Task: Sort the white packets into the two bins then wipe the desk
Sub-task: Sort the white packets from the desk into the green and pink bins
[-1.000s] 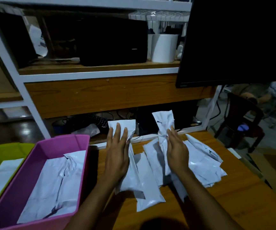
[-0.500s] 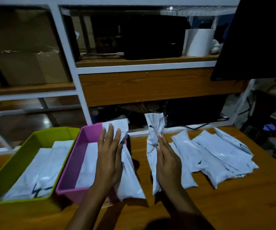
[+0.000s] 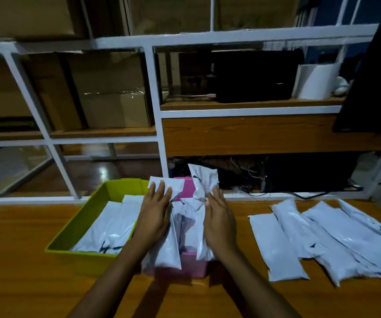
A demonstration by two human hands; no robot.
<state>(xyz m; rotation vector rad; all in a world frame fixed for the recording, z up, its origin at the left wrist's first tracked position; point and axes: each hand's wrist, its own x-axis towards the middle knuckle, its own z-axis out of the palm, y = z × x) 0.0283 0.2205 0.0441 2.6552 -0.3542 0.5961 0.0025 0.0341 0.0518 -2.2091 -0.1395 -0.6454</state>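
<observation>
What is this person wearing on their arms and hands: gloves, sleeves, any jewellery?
Nothing that shows. The left hand and right hand are bare, without gloves. Both forearms are uncovered down to the bottom edge of the picture, with no sleeve or cuff in view. No ring, watch or bracelet can be seen, though the light is dim.

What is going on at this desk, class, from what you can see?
A person is sorting white packets. The left hand holds a flat packet and the right hand holds a crumpled packet, both over the pink bin. The green bin beside it already has packets inside. A pile of packets waits on the desk to the right; no wiping has begun.
</observation>
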